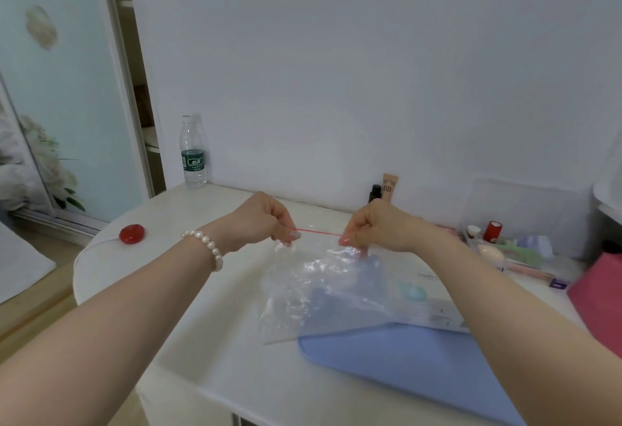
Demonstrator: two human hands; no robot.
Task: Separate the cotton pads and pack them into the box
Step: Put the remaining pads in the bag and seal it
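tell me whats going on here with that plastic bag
A person holds a clear zip bag by its top edge over a white table, the left hand and right hand each pinching one end of the red seal strip, which is stretched taut between them. The bag hangs above a blue mat. No cotton pads can be made out, and a clear box sits at the far right.

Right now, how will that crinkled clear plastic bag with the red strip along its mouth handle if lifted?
The crinkled clear plastic bag probably flops: it sags from both pinching hands, left hand and right hand. It looks light and thin. Its glossy film may slip.
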